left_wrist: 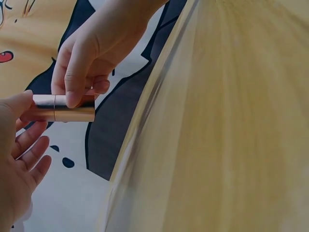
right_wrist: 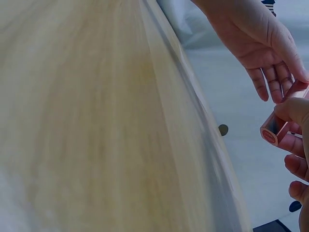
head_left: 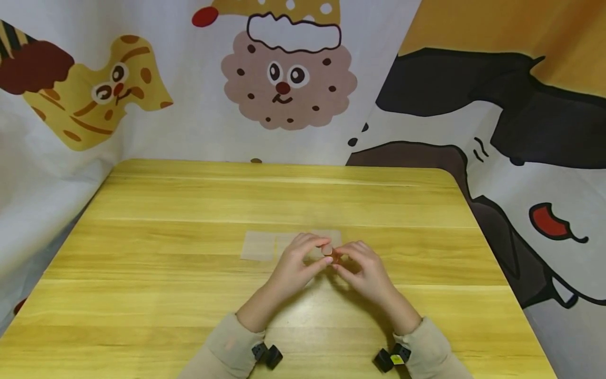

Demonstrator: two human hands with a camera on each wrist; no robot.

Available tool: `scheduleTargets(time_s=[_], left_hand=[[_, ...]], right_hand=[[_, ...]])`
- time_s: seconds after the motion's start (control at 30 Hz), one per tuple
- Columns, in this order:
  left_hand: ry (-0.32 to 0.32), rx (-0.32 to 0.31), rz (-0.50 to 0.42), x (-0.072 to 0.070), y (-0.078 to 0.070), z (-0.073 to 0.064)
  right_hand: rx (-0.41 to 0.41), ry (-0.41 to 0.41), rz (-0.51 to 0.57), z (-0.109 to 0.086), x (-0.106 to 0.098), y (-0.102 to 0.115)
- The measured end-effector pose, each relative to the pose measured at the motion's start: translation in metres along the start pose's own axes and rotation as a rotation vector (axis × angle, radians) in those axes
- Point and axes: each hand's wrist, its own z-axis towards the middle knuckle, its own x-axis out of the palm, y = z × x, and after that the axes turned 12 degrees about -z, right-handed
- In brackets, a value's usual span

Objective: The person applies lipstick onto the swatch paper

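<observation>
Pinching a tube [left_wrist: 59, 114] with left hand [head_left: 300, 258] at its left end, right hand [head_left: 365, 266] at its right end, above the table [head_left: 165, 295], right of a pale sheet [head_left: 258, 246].

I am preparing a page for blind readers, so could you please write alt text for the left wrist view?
A person's left hand and right hand together pinch a shiny copper-coloured tube, held level across the picture. A wooden table fills the right side; behind the hands is pale cloth with dark and orange shapes.
</observation>
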Motion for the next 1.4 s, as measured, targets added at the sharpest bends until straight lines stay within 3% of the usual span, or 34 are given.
scheduleTargets(time_s=[0.6,0.9,1.4], left_hand=[[0.018,0.038,0.003,-0.005,-0.002,0.003],[0.015,0.137,0.005,-0.007,0.000,0.003],[0.009,0.142,-0.034,-0.012,-0.006,0.005]], right_hand=[[0.011,0.032,0.007,-0.001,-0.001,0.000],[0.026,0.027,0.043,0.000,-0.001,0.001],[-0.019,-0.014,0.068,0.001,-0.001,0.000]])
